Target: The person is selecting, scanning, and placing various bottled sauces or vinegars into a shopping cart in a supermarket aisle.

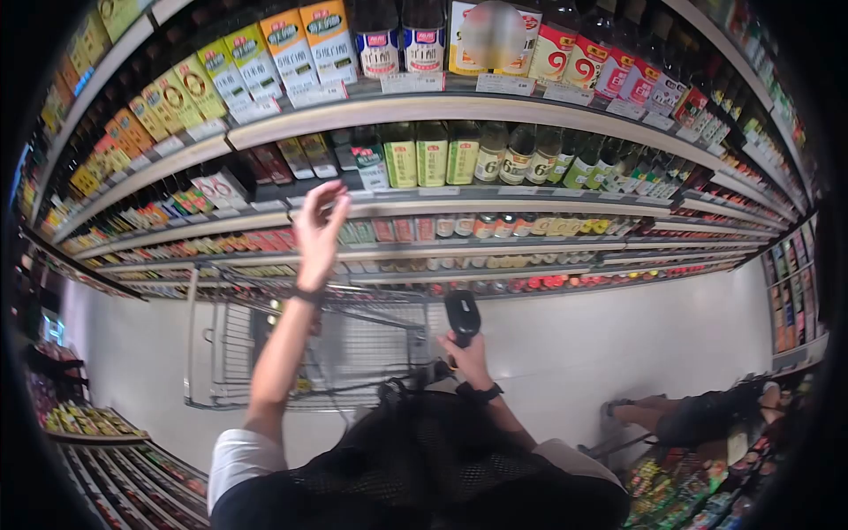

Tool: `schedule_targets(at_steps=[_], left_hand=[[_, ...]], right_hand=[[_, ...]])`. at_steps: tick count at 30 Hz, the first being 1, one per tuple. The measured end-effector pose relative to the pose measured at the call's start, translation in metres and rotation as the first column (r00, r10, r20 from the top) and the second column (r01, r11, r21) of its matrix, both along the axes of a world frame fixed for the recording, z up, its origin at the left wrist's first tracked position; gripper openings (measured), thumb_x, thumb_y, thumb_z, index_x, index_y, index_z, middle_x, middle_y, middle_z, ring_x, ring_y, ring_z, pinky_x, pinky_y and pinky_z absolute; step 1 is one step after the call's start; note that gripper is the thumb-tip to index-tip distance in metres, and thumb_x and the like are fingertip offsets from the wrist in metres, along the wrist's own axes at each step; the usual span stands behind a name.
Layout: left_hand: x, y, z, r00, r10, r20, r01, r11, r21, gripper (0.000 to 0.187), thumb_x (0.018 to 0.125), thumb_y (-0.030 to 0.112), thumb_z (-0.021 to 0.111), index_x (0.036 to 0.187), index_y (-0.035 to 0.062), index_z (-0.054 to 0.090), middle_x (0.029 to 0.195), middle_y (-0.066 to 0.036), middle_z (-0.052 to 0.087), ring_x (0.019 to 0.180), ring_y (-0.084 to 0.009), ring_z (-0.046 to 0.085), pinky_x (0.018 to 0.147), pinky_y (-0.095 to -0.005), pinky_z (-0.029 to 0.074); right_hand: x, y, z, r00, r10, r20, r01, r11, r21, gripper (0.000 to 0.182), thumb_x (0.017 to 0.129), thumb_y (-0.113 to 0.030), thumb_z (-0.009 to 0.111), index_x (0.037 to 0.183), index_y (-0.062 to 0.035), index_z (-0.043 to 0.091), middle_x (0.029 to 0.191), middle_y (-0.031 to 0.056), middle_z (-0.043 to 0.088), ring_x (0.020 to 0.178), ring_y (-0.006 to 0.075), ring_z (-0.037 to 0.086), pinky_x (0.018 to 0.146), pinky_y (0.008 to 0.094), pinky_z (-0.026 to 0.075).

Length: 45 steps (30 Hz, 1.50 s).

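My left hand (320,225) is raised in front of the shelves, its fingers loosely bent and apart with nothing between them. It is nearest to the shelf edge (389,205) below several bottles with green labels (432,155). Lower down, my right hand (471,360) is wrapped around the handle of a black handheld scanner (462,316), whose wide head points toward the shelves. Dark bands circle both wrists. Left of the scanner stands a wire shopping cart (231,349), partly hidden behind my left forearm; a few items in it are too small to name.
Tiers of shelves curve across the view, with cartons (329,42) and dark bottles (424,40) on the upper one. Another person (707,415) is at the lower right beside packed goods. More shelves (132,477) stand at the lower left. Pale floor (565,353) runs between.
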<state>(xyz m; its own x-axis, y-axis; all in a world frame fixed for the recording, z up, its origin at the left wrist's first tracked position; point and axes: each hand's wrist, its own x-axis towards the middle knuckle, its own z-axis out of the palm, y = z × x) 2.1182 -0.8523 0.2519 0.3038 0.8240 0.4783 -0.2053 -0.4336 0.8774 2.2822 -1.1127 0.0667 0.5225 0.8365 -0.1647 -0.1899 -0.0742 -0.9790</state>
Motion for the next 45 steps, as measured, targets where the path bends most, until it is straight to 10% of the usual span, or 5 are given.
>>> schedule_targets(at_steps=[3,6,11,41,45], left_hand=[[-0.067,-0.037,0.087,0.998,0.016,0.063,-0.055,0.720,0.692,0.027,0.088,0.010,0.068,0.109,-0.0033,0.058,0.100,-0.017,0.062,0.082,-0.0255,0.064,0.065,-0.0341,0.059],[-0.140,-0.081,0.187,0.966,0.245,0.085,-0.146,0.245,0.959,0.079,0.088,0.064,0.045,0.135,0.0036,0.027,0.115,-0.015,0.051,0.072,-0.0148,0.058,0.052,-0.0217,0.058],[-0.166,-0.134,0.235,0.979,0.151,0.138,-0.133,-0.041,0.990,0.077,0.088,0.063,0.046,0.134,0.0034,0.028,0.114,-0.015,0.051,0.073,-0.0152,0.058,0.052,-0.0224,0.057],[-0.173,-0.162,0.224,0.968,0.121,0.221,-0.215,-0.059,0.975,0.064,0.089,0.052,0.053,0.126,0.0026,0.037,0.110,-0.017,0.053,0.075,-0.0182,0.058,0.052,-0.0265,0.053],[-0.169,-0.164,0.220,0.963,0.134,0.233,-0.228,-0.051,0.972,0.063,0.089,0.051,0.054,0.125,0.0025,0.038,0.109,-0.017,0.054,0.076,-0.0185,0.058,0.052,-0.0271,0.052]], right_hand=[[-0.001,0.003,-0.026,0.993,0.050,0.104,-0.051,0.999,0.006,0.018,0.080,-0.008,0.077,0.078,-0.0059,0.059,0.068,-0.0039,0.057,0.062,0.0056,0.052,0.056,0.0254,0.042],[-0.010,0.012,-0.022,0.988,0.122,0.090,-0.119,0.992,-0.040,0.018,0.080,-0.007,0.076,0.078,-0.0057,0.058,0.067,-0.0036,0.056,0.062,0.0056,0.053,0.055,0.0248,0.041],[-0.028,0.032,-0.004,0.952,0.289,0.100,-0.282,0.956,-0.085,0.020,0.080,-0.010,0.076,0.079,-0.0045,0.057,0.068,-0.0027,0.054,0.061,0.0072,0.050,0.056,0.0261,0.041],[-0.031,0.019,-0.016,0.968,0.251,0.024,-0.246,0.960,-0.134,0.016,0.077,-0.004,0.077,0.081,-0.0009,0.062,0.061,0.0021,0.057,0.046,0.0107,0.053,0.042,0.0272,0.041],[-0.032,0.017,-0.040,0.955,0.288,0.063,-0.287,0.958,-0.020,0.055,0.085,-0.006,0.070,0.137,-0.0041,0.052,0.060,0.0008,0.055,0.043,0.0089,0.048,0.041,0.0251,0.036]])
